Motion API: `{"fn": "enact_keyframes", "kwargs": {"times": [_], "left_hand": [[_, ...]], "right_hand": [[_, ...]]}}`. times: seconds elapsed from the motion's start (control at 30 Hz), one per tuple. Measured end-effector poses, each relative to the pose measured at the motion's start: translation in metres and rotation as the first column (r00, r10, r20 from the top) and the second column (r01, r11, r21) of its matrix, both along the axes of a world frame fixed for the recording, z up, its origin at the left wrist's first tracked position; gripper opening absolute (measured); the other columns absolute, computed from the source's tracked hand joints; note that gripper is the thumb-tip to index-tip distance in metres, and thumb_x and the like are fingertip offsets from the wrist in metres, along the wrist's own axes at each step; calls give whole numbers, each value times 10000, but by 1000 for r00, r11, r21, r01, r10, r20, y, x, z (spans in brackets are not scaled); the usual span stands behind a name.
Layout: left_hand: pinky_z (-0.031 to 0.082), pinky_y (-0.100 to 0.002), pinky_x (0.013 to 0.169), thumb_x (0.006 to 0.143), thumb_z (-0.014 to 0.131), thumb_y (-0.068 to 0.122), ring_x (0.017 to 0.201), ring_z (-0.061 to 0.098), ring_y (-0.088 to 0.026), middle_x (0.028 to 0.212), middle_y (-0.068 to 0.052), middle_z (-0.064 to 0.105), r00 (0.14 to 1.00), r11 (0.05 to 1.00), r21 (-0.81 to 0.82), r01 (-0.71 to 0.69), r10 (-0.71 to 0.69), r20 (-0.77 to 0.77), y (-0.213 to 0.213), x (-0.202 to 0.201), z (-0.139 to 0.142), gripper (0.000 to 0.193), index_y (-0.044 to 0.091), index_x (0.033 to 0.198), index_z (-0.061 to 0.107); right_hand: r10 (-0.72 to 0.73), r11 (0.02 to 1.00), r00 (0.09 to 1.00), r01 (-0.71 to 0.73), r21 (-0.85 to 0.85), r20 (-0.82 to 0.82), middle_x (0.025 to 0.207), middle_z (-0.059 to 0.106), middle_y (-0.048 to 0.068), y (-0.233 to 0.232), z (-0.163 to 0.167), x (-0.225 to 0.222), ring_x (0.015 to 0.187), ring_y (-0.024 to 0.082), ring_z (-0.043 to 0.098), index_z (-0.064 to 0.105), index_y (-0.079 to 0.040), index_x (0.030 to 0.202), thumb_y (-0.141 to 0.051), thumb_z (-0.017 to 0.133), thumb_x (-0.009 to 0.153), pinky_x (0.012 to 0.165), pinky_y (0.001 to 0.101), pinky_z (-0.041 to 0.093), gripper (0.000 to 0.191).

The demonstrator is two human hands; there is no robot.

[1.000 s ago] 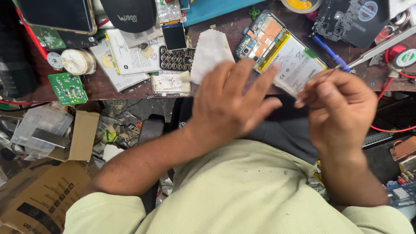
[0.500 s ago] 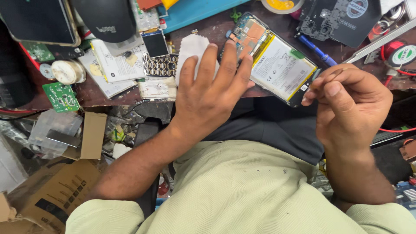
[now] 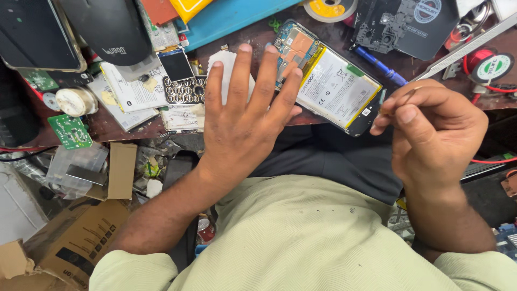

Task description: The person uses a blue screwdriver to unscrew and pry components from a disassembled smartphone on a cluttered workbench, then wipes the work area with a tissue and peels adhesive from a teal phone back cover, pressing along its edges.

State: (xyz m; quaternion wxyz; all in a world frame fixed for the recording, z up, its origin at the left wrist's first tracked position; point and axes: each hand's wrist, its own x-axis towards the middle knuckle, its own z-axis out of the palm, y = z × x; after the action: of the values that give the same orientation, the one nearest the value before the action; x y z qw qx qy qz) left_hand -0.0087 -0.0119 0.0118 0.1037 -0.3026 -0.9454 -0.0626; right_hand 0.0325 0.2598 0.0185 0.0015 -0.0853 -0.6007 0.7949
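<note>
Head view: two hands over an opened phone at a cluttered repair bench.

Nearest, at the bottom of the frame, is the person's pale green shirt (image 3: pixel 301 242). Above it, centre frame, the left hand (image 3: pixel 242 124) is spread wide and flat, holding nothing, its fingertips over a white cloth (image 3: pixel 229 64) and the edge of the opened phone (image 3: pixel 328 78), which lies tilted in the upper middle with its battery showing. At right, the right hand (image 3: pixel 431 129) is curled, pinching a thin tool (image 3: pixel 398 99) just beside the phone's lower corner. Farther, upper left, lie a keypad handset (image 3: pixel 180 78) and a computer mouse (image 3: pixel 110 29).
</note>
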Motion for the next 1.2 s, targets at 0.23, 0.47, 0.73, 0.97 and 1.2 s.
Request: {"fn": "enact_keyframes", "kwargs": {"times": [0.23,0.47,0.73,0.97,1.2], "left_hand": [[318,-627,1207,1099,673,454,1489,377,-387,1554,-155,494,988,996,91,19,-33,151,-3,-5,2,476,124,1437,608],[331,-607,1210,965,817,488,1489,364,-404,1522,-177,482,989,952,307,6,-50,137,-17,-12,-9,565,93,1329,640],[357,-578,1168,913,866,396,1421,415,-381,1427,-159,533,990,921,382,76,-114,78,-26,-10,-13,463,53,1177,700],[344,-576,1200,952,843,414,1442,418,-375,1449,-154,544,989,921,379,92,-128,69,-27,-10,-16,466,53,1216,715],[357,-573,1211,1033,755,421,1443,438,-366,1458,-147,549,989,917,381,119,-145,40,-26,-9,-20,371,95,1207,725]], "right_hand": [[42,955,997,-60,291,66,986,694,161,-16,15,-7,764,155,701,704,85,1062,66,742,987,692,247,603,87],[298,782,922,-384,492,246,954,741,110,-36,31,-35,775,91,705,749,61,1107,33,758,965,695,201,563,145],[320,751,820,-525,401,474,832,757,71,-54,27,-59,714,86,705,782,16,1064,-45,759,931,621,212,577,148],[300,737,826,-518,434,477,838,762,80,-60,25,-62,688,88,705,781,13,1072,-51,761,929,600,212,582,158],[290,702,811,-541,463,508,817,763,73,-58,25,-64,675,84,710,789,-4,1058,-75,769,928,588,211,582,149]]}}
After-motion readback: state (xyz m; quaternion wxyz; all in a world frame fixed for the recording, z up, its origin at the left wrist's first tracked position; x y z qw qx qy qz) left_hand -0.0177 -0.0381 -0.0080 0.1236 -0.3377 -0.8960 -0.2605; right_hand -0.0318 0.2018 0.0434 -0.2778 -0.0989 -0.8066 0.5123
